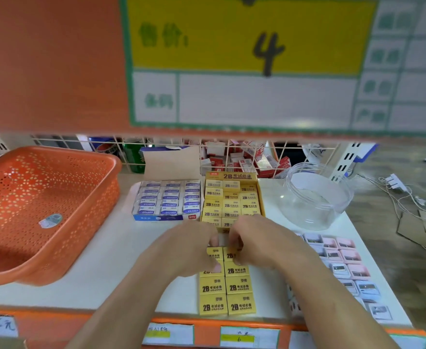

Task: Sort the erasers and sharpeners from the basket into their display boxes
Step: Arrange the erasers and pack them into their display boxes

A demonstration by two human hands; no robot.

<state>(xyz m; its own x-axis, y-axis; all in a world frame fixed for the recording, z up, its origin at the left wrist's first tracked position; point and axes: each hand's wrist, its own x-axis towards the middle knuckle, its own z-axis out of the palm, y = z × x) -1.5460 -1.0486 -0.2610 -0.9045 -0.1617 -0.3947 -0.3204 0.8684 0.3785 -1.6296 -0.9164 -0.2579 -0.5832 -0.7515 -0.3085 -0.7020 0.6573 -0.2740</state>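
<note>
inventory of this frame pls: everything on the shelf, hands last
basket: one, orange, shelf left
blue eraser box: one, blue and white, back centre
2B eraser box: one, yellow, right beside the blue one
loose 2B erasers: at least eight, yellow, two columns, front centre
sharpeners: many, pink and pale blue, rows, front right
jar: one, clear, back right
price sign: one, yellow, overhead
left hand: one, pinches left column's top
right hand: one, pinches right column's top

One orange basket point(55, 154), two eraser display boxes point(156, 217), one clear jar point(317, 197), eight loose yellow erasers point(240, 306), about a dozen sharpeners point(350, 256).
</note>
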